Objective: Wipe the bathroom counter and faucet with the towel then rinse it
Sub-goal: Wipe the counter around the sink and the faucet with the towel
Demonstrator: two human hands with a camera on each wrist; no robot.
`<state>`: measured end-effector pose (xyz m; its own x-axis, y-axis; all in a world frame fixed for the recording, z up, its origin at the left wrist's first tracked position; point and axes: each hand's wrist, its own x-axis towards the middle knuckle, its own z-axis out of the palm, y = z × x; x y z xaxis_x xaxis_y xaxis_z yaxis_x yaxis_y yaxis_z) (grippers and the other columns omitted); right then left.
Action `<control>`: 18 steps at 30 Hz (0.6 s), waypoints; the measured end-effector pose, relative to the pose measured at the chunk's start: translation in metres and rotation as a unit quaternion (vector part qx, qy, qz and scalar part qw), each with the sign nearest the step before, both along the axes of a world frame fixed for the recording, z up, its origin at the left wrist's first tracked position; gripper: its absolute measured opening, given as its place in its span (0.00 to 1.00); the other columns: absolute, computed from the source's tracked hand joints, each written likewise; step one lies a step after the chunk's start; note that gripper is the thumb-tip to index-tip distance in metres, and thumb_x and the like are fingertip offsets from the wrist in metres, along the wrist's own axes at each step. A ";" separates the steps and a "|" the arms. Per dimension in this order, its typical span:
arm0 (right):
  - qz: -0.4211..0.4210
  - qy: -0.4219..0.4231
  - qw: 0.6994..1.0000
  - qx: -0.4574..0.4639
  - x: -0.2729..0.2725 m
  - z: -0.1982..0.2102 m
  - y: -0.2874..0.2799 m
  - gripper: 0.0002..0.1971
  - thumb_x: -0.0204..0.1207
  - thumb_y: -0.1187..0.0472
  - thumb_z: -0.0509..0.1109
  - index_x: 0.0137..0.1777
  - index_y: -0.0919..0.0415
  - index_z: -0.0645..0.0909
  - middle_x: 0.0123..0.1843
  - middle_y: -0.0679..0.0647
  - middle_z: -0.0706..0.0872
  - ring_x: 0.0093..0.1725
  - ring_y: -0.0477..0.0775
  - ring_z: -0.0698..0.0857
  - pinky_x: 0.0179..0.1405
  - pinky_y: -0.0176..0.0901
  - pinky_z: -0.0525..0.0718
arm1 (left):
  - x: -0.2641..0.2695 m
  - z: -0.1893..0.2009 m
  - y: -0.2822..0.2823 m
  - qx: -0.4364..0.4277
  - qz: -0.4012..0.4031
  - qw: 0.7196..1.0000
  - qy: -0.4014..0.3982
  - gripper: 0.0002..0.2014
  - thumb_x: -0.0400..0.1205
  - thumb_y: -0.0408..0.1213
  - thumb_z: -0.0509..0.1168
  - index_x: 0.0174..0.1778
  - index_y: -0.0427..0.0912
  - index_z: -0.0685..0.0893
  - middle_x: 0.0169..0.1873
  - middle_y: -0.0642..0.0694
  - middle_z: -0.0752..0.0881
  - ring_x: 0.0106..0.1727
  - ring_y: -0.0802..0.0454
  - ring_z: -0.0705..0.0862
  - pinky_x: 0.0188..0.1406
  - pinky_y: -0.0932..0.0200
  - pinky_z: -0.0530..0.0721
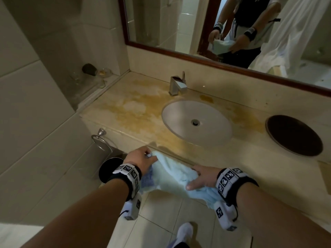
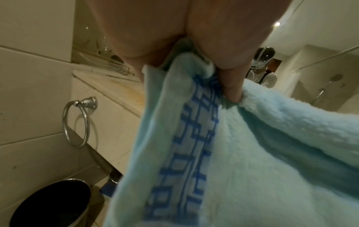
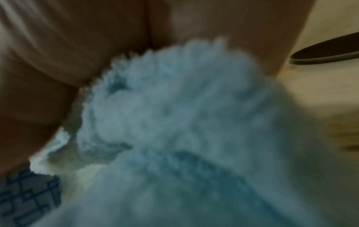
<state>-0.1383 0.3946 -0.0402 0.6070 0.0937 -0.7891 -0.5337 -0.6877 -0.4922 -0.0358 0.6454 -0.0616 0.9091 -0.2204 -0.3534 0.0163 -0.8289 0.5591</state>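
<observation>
no legible text, labels or nos

A chrome towel ring is hanging on the wall at the counter's left end, with a dark round bin sitting on the floor below it. A wood-framed mirror is running along the back wall, and glassware is standing on a corner shelf.

the towel is fluffy pale blue cloth with a flat woven band. the bench looks like smooth, stained stone. faucet and towel ring are shiny metal; the sink is glossy white.
</observation>
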 end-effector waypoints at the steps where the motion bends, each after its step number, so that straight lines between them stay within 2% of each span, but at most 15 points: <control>1: 0.010 0.000 1.000 -0.010 0.007 -0.004 -0.002 0.36 0.69 0.42 0.79 0.76 0.47 0.73 0.67 0.45 0.84 0.64 0.50 0.82 0.67 0.47 0.78 | 0.009 0.002 -0.004 0.008 0.000 1.000 -0.001 0.15 0.79 0.55 0.71 0.55 0.51 0.83 0.46 0.53 0.86 0.46 0.50 0.83 0.46 0.60 0.79; 3: 0.006 -0.031 0.998 -0.047 0.023 -0.009 -0.003 0.28 0.70 0.41 0.73 0.71 0.47 0.79 0.66 0.49 0.86 0.62 0.52 0.84 0.64 0.47 0.80 | 0.026 0.010 -0.013 0.018 -0.003 1.000 -0.017 0.16 0.80 0.56 0.71 0.57 0.51 0.84 0.50 0.51 0.88 0.48 0.48 0.84 0.50 0.59 0.81; 5: -0.044 -0.049 0.997 -0.032 0.042 -0.014 -0.009 0.26 0.74 0.41 0.69 0.70 0.49 0.80 0.63 0.52 0.86 0.60 0.55 0.84 0.63 0.49 0.80 | 0.050 0.015 -0.029 0.033 0.001 0.998 -0.058 0.16 0.80 0.57 0.69 0.58 0.53 0.85 0.54 0.49 0.89 0.53 0.46 0.84 0.57 0.53 0.84; 8: -0.146 -0.080 0.986 -0.013 0.070 -0.021 -0.018 0.23 0.80 0.42 0.66 0.67 0.55 0.81 0.56 0.54 0.86 0.55 0.57 0.84 0.59 0.48 0.79 | 0.084 0.010 -0.054 0.112 0.024 0.982 -0.153 0.21 0.80 0.64 0.63 0.66 0.63 0.81 0.67 0.53 0.80 0.69 0.42 0.73 0.71 0.41 0.73; 10: -0.178 -0.083 0.980 -0.037 0.085 -0.034 -0.024 0.29 0.76 0.35 0.65 0.68 0.57 0.79 0.59 0.56 0.86 0.56 0.59 0.85 0.57 0.49 0.80 | 0.097 -0.008 -0.070 0.141 0.020 0.978 -0.151 0.25 0.81 0.62 0.60 0.75 0.61 0.75 0.76 0.50 0.73 0.76 0.40 0.67 0.76 0.41 0.67; 11: -0.168 -0.079 0.981 -0.050 0.093 -0.044 -0.029 0.32 0.74 0.32 0.65 0.69 0.54 0.78 0.61 0.55 0.86 0.56 0.59 0.85 0.54 0.49 0.80 | 0.099 -0.023 -0.080 0.161 -0.013 0.978 -0.134 0.27 0.83 0.59 0.58 0.79 0.56 0.71 0.79 0.46 0.70 0.78 0.39 0.66 0.78 0.42 0.66; 13: -0.115 -0.062 0.987 -0.090 0.102 -0.056 -0.033 0.30 0.74 0.32 0.64 0.66 0.53 0.78 0.62 0.55 0.86 0.54 0.59 0.85 0.50 0.48 0.81 | 0.092 -0.051 -0.093 0.158 -0.059 0.983 -0.071 0.34 0.85 0.58 0.57 0.86 0.48 0.60 0.85 0.41 0.60 0.84 0.39 0.59 0.83 0.44 0.62; 14: -0.089 -0.050 0.989 -0.106 0.107 -0.062 -0.037 0.28 0.76 0.34 0.63 0.65 0.55 0.78 0.62 0.56 0.86 0.54 0.60 0.86 0.51 0.48 0.81 | 0.090 -0.066 -0.100 0.145 -0.065 0.987 -0.033 0.39 0.85 0.60 0.57 0.88 0.46 0.53 0.87 0.40 0.53 0.87 0.39 0.53 0.85 0.45 0.57; 16: -0.053 -0.013 0.992 -0.115 0.118 -0.073 -0.044 0.27 0.79 0.37 0.61 0.65 0.59 0.78 0.63 0.59 0.85 0.55 0.61 0.85 0.53 0.49 0.81 | 0.091 -0.093 -0.114 0.157 -0.081 0.984 -0.013 0.45 0.84 0.67 0.54 0.89 0.45 0.44 0.89 0.40 0.42 0.89 0.39 0.43 0.87 0.43 0.48; 18: -0.038 0.015 0.993 -0.115 0.124 -0.082 -0.052 0.29 0.79 0.38 0.61 0.69 0.59 0.77 0.66 0.59 0.84 0.55 0.60 0.83 0.54 0.50 0.79 | 0.095 -0.111 -0.128 0.183 -0.082 0.980 -0.009 0.48 0.82 0.72 0.49 0.89 0.46 0.39 0.88 0.41 0.38 0.88 0.40 0.37 0.87 0.41 0.43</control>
